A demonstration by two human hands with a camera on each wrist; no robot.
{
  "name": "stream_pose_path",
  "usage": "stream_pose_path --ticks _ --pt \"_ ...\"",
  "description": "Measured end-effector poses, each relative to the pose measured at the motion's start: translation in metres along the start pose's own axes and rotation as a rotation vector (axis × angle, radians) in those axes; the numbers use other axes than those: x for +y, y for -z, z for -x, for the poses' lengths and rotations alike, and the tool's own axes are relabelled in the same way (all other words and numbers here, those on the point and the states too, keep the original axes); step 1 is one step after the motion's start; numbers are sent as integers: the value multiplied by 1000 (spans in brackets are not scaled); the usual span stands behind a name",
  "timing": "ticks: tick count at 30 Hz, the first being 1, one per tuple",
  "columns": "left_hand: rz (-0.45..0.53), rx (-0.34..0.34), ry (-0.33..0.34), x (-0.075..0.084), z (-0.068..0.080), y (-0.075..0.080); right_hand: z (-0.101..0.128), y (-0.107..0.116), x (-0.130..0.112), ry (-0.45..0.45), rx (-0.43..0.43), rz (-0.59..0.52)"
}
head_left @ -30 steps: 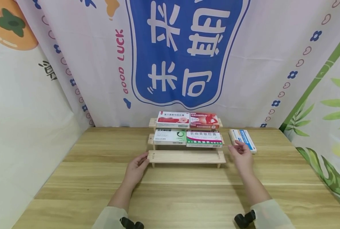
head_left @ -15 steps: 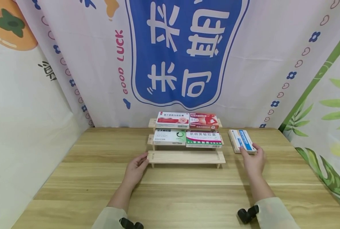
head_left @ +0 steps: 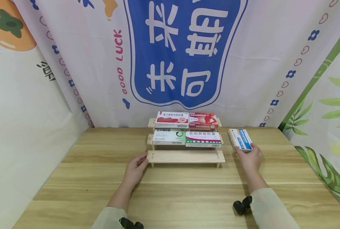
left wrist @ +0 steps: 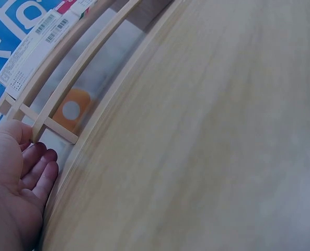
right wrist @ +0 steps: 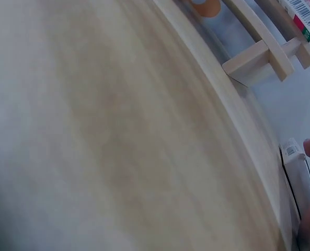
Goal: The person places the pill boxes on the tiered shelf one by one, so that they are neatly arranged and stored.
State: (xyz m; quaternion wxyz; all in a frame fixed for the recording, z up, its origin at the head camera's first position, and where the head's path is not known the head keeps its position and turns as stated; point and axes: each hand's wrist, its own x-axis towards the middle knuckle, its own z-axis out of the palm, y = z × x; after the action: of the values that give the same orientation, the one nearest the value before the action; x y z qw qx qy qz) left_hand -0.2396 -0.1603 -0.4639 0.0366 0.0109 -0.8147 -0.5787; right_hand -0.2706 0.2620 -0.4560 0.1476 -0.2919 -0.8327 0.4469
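The right hand (head_left: 250, 159) grips the near end of a blue-and-white medicine box (head_left: 241, 140), fingers and thumb curled round it, as the box lies flat on the table (head_left: 187, 190) toward the far right edge. The left hand (head_left: 135, 167) rests open, its straight fingers touching the left end of a wooden stepped shelf (head_left: 185, 156) at the middle of the far edge. Four medicine boxes (head_left: 187, 128) sit on its two upper steps.
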Motion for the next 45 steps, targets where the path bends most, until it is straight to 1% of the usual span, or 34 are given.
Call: stream_pose_path --ticks 7,15,20,24,31,38,45 --pt "2 4 -4 0 -1 -1 -4 -3 -2 -30 -22 66" --pt "-6 5 -13 -1 -1 -1 -4 -3 -4 -49 -42 130" --pt "1 4 -13 -1 -1 -1 -4 -4 -2 -50 -47 138" --pt "9 3 -8 -1 0 -1 -3 -1 0 -40 -46 106" --pt "12 -3 -3 -2 0 0 0 8 8 -21 -34 -11" --pt "13 -2 1 -1 1 0 8 28 8 10 -47 -43" --pt "21 -2 -3 0 1 0 20 50 3 49 -85 -100"
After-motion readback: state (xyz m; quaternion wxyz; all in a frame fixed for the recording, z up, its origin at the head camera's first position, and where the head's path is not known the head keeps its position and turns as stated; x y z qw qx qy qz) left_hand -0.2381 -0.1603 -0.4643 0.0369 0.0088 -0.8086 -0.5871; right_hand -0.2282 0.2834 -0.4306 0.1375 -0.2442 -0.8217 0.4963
